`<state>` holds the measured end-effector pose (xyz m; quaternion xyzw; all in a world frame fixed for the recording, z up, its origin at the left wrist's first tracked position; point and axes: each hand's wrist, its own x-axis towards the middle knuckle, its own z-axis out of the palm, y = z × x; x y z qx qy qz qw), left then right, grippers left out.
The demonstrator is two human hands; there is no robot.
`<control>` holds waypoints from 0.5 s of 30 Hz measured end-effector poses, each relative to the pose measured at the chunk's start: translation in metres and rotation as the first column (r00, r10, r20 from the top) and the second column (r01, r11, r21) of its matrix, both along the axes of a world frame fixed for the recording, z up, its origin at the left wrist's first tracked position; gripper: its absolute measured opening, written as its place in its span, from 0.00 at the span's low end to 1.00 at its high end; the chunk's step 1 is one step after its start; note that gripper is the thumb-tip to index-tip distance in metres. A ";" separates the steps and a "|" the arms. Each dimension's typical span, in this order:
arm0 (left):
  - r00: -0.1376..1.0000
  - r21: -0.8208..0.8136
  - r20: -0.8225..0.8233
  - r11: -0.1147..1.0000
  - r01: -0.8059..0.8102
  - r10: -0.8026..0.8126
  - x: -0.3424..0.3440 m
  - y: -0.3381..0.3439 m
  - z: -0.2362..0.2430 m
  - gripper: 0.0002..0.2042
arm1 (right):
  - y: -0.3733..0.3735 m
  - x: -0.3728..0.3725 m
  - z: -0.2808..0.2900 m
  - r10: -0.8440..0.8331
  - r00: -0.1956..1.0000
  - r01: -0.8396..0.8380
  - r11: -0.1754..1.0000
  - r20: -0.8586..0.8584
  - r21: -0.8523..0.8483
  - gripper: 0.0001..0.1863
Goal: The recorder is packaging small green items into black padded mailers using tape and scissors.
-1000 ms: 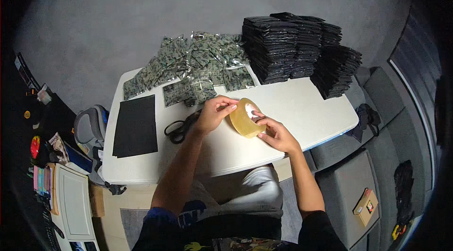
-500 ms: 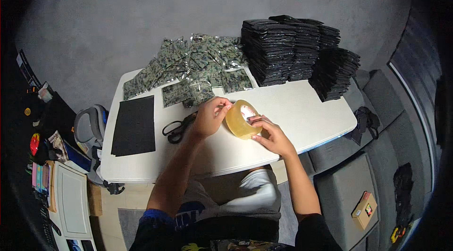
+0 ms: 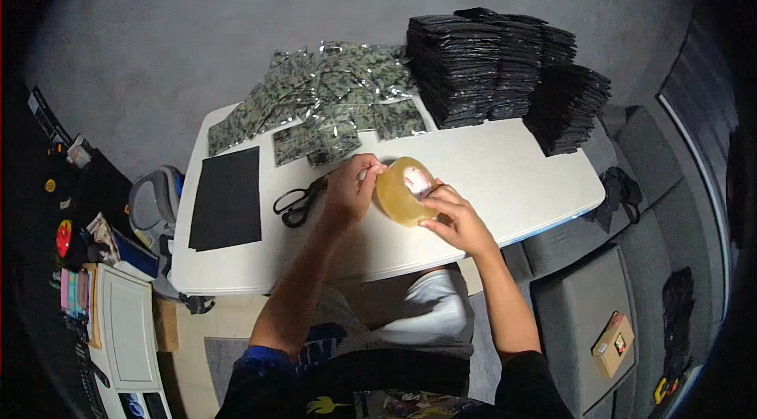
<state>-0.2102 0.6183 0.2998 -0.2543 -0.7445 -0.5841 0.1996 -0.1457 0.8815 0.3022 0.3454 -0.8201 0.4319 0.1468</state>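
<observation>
A wide roll of clear yellowish packing tape (image 3: 397,200) is held up over the white table (image 3: 505,182). My right hand (image 3: 460,222) grips its right side, thumb on the outside and fingers in the core. On the roll's upper left, my left hand (image 3: 352,186) pinches with thumb and forefinger at the tape's surface; whether a loose end is between them is too small to tell. Beside my left wrist lies a pair of black scissors (image 3: 293,210), its blades partly hidden by that hand. Farther left is a flat stack of black sheets or bags (image 3: 229,198).
Clear-bagged camouflage fabric packs (image 3: 331,96) cover the table's far left. Tall piles of black plastic packages (image 3: 481,72) stand at the far right. A grey sofa (image 3: 583,301) with a small cardboard box (image 3: 613,346) is on the right, a white cabinet (image 3: 124,328) on the left.
The view has shifted slightly, so the table's far side sits higher in the picture. Both hands keep hold at the tape roll, which has turned a little.
</observation>
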 end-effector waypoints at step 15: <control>0.911 0.118 0.406 0.993 0.028 -0.074 0.000 -0.022 -0.011 0.10 | -0.008 -0.007 0.022 -0.214 0.971 0.230 0.959 -0.105 0.168 0.21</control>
